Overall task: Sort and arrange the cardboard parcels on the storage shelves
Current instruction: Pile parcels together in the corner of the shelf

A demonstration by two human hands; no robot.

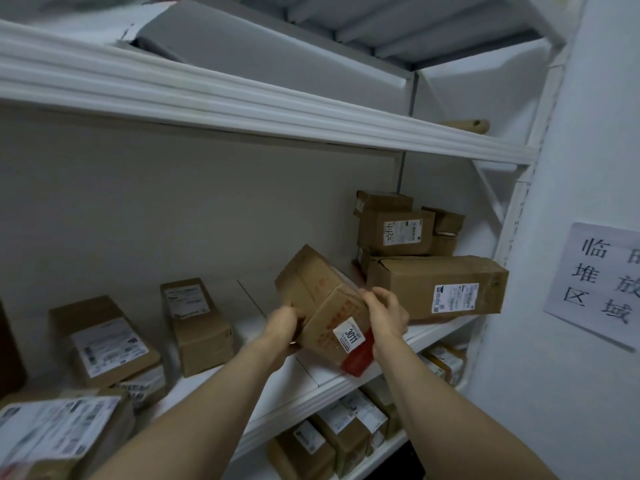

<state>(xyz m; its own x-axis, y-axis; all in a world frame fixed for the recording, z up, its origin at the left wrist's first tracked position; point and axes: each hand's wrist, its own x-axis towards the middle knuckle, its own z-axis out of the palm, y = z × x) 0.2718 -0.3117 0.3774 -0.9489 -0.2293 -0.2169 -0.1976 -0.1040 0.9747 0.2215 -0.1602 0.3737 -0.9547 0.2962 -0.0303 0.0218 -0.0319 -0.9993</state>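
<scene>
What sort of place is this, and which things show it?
Probably a parcel storeroom: white shelves carry labelled cardboard parcels, and a printed paper sign is stuck on the wall.

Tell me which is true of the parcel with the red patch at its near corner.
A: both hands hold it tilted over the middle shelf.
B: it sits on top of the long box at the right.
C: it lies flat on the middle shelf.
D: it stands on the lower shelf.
A: the left hand and right hand grip the parcel at its sides, tilted over the middle shelf.
</scene>
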